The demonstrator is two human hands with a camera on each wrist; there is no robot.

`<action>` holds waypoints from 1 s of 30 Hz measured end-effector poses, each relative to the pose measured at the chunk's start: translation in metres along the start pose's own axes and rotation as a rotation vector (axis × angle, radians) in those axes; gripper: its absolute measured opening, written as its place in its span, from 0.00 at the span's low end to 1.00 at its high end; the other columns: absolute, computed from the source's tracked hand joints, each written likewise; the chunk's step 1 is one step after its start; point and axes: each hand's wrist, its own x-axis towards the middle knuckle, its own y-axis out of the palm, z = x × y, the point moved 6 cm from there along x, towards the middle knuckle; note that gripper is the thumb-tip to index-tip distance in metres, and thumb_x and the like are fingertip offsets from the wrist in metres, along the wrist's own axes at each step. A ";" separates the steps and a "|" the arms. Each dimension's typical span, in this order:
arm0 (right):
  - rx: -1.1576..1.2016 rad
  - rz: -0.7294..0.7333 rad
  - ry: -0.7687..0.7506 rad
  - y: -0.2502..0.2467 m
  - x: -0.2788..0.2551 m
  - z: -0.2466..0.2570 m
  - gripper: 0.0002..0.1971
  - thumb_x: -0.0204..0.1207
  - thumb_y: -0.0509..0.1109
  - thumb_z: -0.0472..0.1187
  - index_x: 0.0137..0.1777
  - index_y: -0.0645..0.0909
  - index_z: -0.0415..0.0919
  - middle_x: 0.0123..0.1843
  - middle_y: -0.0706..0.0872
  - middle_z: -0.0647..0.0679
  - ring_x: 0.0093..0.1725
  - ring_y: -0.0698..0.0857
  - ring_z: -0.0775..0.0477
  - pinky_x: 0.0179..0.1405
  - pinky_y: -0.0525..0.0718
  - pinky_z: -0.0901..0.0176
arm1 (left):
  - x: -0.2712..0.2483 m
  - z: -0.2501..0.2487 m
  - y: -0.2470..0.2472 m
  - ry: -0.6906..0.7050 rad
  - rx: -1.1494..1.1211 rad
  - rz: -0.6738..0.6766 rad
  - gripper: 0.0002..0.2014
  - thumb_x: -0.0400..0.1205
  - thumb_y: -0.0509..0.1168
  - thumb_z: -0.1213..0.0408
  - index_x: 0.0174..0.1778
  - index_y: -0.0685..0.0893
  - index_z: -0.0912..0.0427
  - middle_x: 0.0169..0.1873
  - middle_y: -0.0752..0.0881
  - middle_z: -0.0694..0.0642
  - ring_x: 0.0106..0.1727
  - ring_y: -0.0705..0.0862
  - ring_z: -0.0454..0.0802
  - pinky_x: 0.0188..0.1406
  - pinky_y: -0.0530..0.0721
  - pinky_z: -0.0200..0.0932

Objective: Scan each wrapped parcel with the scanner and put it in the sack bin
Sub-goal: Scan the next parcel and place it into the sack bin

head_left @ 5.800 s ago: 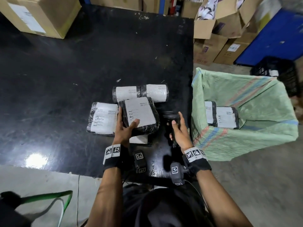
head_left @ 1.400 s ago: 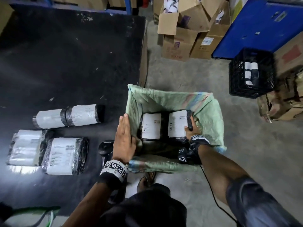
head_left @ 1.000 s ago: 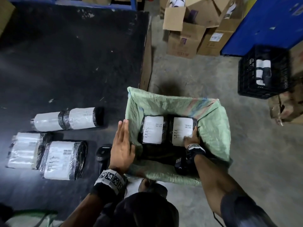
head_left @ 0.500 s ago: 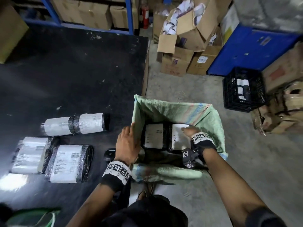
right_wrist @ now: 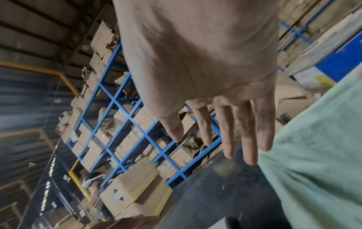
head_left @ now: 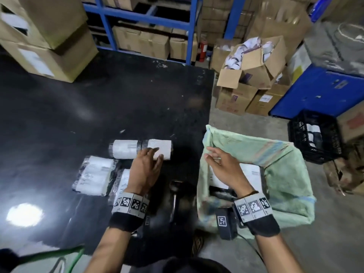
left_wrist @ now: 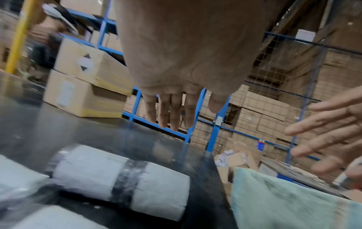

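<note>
Three wrapped parcels lie on the black table (head_left: 59, 115): a rolled one (head_left: 128, 148) (left_wrist: 121, 175) at the back, a flat one (head_left: 92, 178) at the left, and one (head_left: 123, 180) partly hidden under my left wrist. My left hand (head_left: 151, 156) (left_wrist: 176, 114) hovers open above the rolled parcel, fingers straight. The black scanner (head_left: 176, 194) lies on the table between my wrists. My right hand (head_left: 214, 156) (right_wrist: 225, 139) is open and empty above the left rim of the green sack bin (head_left: 285, 174) (right_wrist: 323, 170). Labelled parcels (head_left: 252, 174) lie inside the sack.
Cardboard boxes (head_left: 45, 32) are stacked at the table's back left. Blue shelving (head_left: 149, 14) stands behind it. On the floor to the right are open cartons (head_left: 250, 67), a blue cabinet (head_left: 325, 91) and a black crate (head_left: 315, 138).
My right hand let go of the parcel in the sack and rose out of it. My left hand left the sack rim and moved left over the rolled parcel. The head view tilted up.
</note>
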 end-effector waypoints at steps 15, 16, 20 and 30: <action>-0.260 0.156 0.374 0.197 -0.035 -0.047 0.42 0.82 0.62 0.63 0.88 0.46 0.50 0.83 0.71 0.42 0.77 0.76 0.34 0.73 0.74 0.48 | -0.060 0.285 -0.072 -0.395 0.022 0.039 0.34 0.86 0.69 0.53 0.88 0.68 0.52 0.68 0.80 0.71 0.71 0.76 0.73 0.70 0.79 0.69; -0.243 0.107 0.392 0.201 -0.037 -0.051 0.42 0.82 0.62 0.62 0.88 0.47 0.49 0.82 0.72 0.41 0.76 0.77 0.33 0.72 0.75 0.47 | -0.062 0.298 -0.069 -0.399 0.021 0.043 0.35 0.85 0.68 0.48 0.88 0.67 0.51 0.68 0.80 0.70 0.71 0.75 0.72 0.70 0.79 0.70; -0.113 -0.111 0.381 0.215 -0.038 -0.070 0.39 0.82 0.65 0.57 0.88 0.51 0.52 0.76 0.80 0.42 0.68 0.84 0.34 0.67 0.79 0.47 | -0.061 0.330 -0.054 -0.384 -0.004 0.054 0.45 0.79 0.55 0.30 0.91 0.61 0.49 0.82 0.72 0.71 0.84 0.66 0.75 0.84 0.67 0.71; 0.302 -0.226 0.300 0.246 -0.016 -0.125 0.40 0.70 0.73 0.67 0.81 0.59 0.72 0.81 0.70 0.38 0.72 0.80 0.36 0.59 0.88 0.35 | -0.050 0.361 -0.036 -0.374 -0.094 0.075 0.57 0.70 0.56 0.17 0.92 0.55 0.43 0.90 0.57 0.67 0.92 0.49 0.64 0.87 0.51 0.70</action>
